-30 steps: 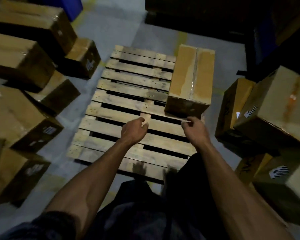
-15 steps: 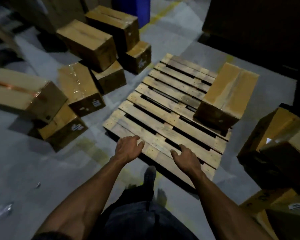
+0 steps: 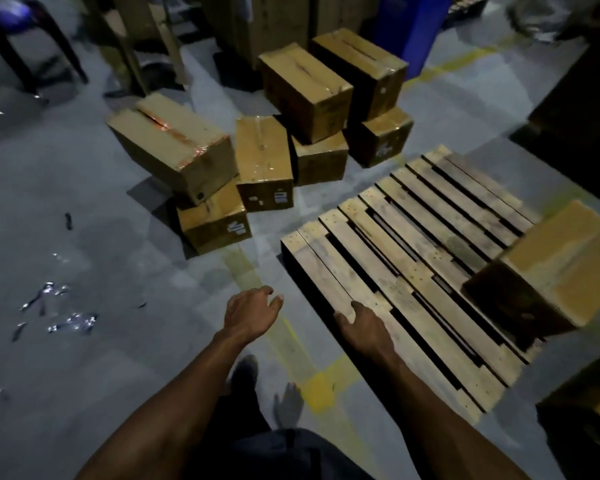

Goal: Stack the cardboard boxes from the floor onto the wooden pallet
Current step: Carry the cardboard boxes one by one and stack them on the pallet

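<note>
Both hands were empty with fingers loosely spread: the left hand (image 3: 250,315) over the grey floor (image 3: 84,358), the right hand (image 3: 362,329) above the slatted wooden pallet (image 3: 413,244). One brown cardboard box (image 3: 561,268) sat on the pallet at three o'clock. A cluster of brown taped cardboard boxes (image 3: 264,157) lay on the floor at twelve o'clock.

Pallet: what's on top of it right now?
One cardboard box sits on the wooden pallet at its right edge. The other slats are bare. Whatever lies beneath that box is covered.
</note>
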Demonstrator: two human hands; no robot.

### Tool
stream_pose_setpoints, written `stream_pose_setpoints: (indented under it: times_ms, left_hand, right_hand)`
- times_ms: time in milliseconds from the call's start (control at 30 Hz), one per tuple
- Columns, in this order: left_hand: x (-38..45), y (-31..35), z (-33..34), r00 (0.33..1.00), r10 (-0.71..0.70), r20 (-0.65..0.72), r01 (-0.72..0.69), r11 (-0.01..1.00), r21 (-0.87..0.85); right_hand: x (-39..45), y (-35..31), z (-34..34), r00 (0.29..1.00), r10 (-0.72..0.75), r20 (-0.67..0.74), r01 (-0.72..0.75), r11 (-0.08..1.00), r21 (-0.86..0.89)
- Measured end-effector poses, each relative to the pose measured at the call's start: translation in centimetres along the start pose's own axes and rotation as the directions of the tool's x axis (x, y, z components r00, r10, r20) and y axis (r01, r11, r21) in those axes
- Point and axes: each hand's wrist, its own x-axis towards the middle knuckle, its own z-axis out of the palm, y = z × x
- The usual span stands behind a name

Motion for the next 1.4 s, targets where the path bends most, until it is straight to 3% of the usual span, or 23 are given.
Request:
stream_pose_setpoints:
  times_ms: [200, 433, 633, 1033, 1233, 1400]
  left_hand:
    - [7.2, -7.0, -5.5, 0.999, -0.043, -0.018, 0.042, 0.997, -0.07]
    - [15.8, -10.5, -14.2, 1.0, 0.002, -0.012, -0.002, 1.0, 0.007]
    - [25.6, -9.5, -19.5, 0.998, 0.063, 0.027, -0.062, 0.996, -0.061]
    - [49.7, -0.8, -28.5, 0.998, 0.005, 0.065, 0.009, 0.978, -0.211]
    - [58.7, 2.1, -32.8, 0.997, -0.052, 0.063, 0.073, 0.91, -0.409]
    - [68.3, 1.7, -32.5, 0.963, -0.213, 0.169, 0.271, 0.741, -0.614]
  right_hand:
    - [6.0, -11.3, 2.2, 1.0, -0.017, 0.025, 0.018, 0.999, -0.043]
    - [13.2, -21.4, 2.0, 0.999, 0.028, -0.016, -0.027, 0.998, 0.059]
    - [21.5, -25.7, 0.0, 0.998, 0.046, -0.044, -0.04, 0.992, 0.123]
    - [45.2, -33.9, -9.7, 0.999, 0.05, -0.021, -0.046, 0.983, 0.175]
    - [53.5, -38.1, -14.0, 0.996, 0.087, -0.024, -0.08, 0.971, 0.224]
    - [61.1, -39.6, -13.8, 0.985, 0.167, 0.03, -0.169, 0.94, 0.296]
